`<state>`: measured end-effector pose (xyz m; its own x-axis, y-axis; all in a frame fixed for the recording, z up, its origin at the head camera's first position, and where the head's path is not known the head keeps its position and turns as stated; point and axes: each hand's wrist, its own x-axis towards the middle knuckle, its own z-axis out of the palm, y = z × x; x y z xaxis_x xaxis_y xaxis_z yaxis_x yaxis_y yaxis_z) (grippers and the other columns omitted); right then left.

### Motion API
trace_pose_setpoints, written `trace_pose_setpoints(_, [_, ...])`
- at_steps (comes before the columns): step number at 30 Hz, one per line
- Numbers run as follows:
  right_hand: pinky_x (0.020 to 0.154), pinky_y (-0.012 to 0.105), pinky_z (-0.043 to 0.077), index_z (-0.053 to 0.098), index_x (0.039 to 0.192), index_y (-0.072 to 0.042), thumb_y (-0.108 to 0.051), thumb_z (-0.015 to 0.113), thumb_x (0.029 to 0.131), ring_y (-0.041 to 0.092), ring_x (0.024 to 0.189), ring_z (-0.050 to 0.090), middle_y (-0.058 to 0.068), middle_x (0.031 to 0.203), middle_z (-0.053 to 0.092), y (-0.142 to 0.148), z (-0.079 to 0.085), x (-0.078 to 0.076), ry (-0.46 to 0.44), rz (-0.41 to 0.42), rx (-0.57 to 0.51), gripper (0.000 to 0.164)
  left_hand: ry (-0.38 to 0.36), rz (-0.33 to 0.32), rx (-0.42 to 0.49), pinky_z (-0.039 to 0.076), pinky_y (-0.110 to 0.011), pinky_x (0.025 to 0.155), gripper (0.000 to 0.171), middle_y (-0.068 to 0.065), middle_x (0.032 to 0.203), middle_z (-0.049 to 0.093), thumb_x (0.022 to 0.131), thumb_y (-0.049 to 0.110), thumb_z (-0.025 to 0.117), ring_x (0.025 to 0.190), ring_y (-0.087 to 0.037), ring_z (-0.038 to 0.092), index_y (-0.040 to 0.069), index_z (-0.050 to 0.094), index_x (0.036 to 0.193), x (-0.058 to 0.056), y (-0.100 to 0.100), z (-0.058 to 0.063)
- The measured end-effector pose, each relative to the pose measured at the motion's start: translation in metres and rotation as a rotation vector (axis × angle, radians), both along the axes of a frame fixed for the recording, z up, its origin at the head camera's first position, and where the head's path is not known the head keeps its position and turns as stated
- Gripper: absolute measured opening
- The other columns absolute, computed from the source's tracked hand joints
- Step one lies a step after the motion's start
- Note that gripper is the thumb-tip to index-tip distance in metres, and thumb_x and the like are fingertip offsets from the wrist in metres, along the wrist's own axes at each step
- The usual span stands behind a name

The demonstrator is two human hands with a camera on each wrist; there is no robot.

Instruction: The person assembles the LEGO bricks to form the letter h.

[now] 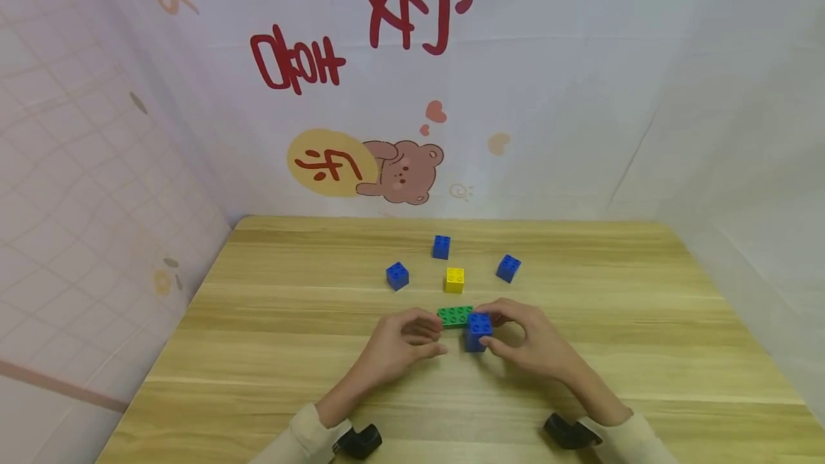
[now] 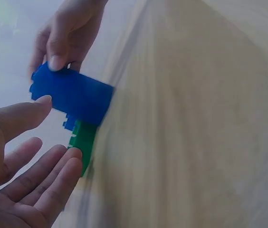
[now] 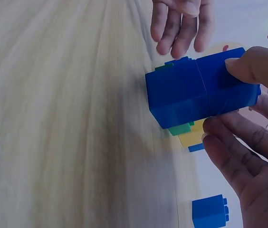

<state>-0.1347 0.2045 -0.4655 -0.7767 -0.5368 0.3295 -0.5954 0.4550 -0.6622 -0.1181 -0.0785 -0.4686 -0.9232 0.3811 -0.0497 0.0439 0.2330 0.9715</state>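
Observation:
My right hand (image 1: 538,341) pinches the upper part of a stack of two blue toy building blocks (image 3: 191,90), thumb on one side and fingers on the other. The stack stands upright close to the table at the right end of a long green building block (image 1: 455,317). In the left wrist view, a smaller bit of blue shows between the stack and the green block (image 2: 82,140). My left hand (image 1: 401,349) is at the green block's left end, fingers loosely extended, thumb apart, gripping nothing. Its fingertips overlap the green block in the left wrist view.
Beyond the green block lies a yellow block (image 1: 455,281). Separate blue blocks sit at the left (image 1: 397,276), at the back (image 1: 441,247) and at the right (image 1: 508,268). A printed white cloth wall (image 1: 548,127) rises behind the wooden table (image 1: 290,292).

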Motion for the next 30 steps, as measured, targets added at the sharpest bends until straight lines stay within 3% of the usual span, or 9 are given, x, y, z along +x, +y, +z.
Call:
trace_pose_setpoints(7, [0.086, 0.034, 0.062, 0.066, 0.132, -0.013, -0.024, 0.081, 0.091, 0.013, 0.101, 0.068, -0.005, 0.125, 0.071, 0.009, 0.001, -0.001, 0.010, -0.018, -0.002, 0.045, 0.046, 0.054, -0.034, 0.060, -0.020, 0.086, 0.039, -0.010, 0.119, 0.073, 0.089, 0.023, 0.082, 0.104, -0.019, 0.071, 0.012, 0.070, 0.125, -0.007, -0.016, 0.009])
trace_pose_setpoints(11, [0.086, 0.033, 0.062, 0.065, 0.132, -0.020, -0.022, 0.080, 0.091, 0.021, 0.102, 0.070, 0.004, 0.124, 0.071, 0.017, 0.004, -0.005, 0.037, -0.055, -0.008, 0.044, 0.069, 0.095, -0.036, 0.061, -0.021, 0.087, 0.041, -0.012, 0.121, 0.071, 0.090, 0.023, 0.081, 0.105, -0.020, 0.071, 0.011, 0.068, 0.127, -0.013, -0.027, 0.014])
trace_pose_setpoints(16, [0.087, 0.032, 0.062, 0.064, 0.135, -0.024, -0.017, 0.081, 0.090, 0.025, 0.105, 0.068, 0.004, 0.123, 0.070, 0.028, 0.004, -0.012, 0.061, -0.126, 0.001, 0.048, 0.111, 0.168, -0.040, 0.062, -0.024, 0.087, 0.038, -0.014, 0.119, 0.071, 0.089, 0.021, 0.081, 0.104, -0.020, 0.071, 0.013, 0.070, 0.124, -0.022, -0.037, 0.017])
trace_pose_setpoints(23, [0.088, 0.030, 0.061, 0.064, 0.136, -0.016, -0.012, 0.080, 0.090, 0.025, 0.108, 0.066, 0.008, 0.125, 0.069, 0.035, 0.005, -0.022, 0.074, -0.204, -0.032, 0.049, 0.146, 0.258, -0.037, 0.061, -0.023, 0.087, 0.040, -0.015, 0.118, 0.071, 0.089, 0.023, 0.082, 0.108, -0.024, 0.069, 0.008, 0.070, 0.124, -0.034, -0.052, 0.014])
trace_pose_setpoints(30, [0.091, 0.032, 0.060, 0.062, 0.137, -0.011, -0.012, 0.078, 0.091, 0.026, 0.114, 0.063, 0.008, 0.132, 0.066, 0.042, -0.003, -0.034, 0.015, -0.314, -0.090, 0.049, 0.141, 0.327, -0.043, 0.060, -0.028, 0.093, 0.044, -0.015, 0.127, 0.068, 0.090, 0.020, 0.081, 0.114, -0.030, 0.067, 0.004, 0.066, 0.128, -0.043, -0.062, 0.006])
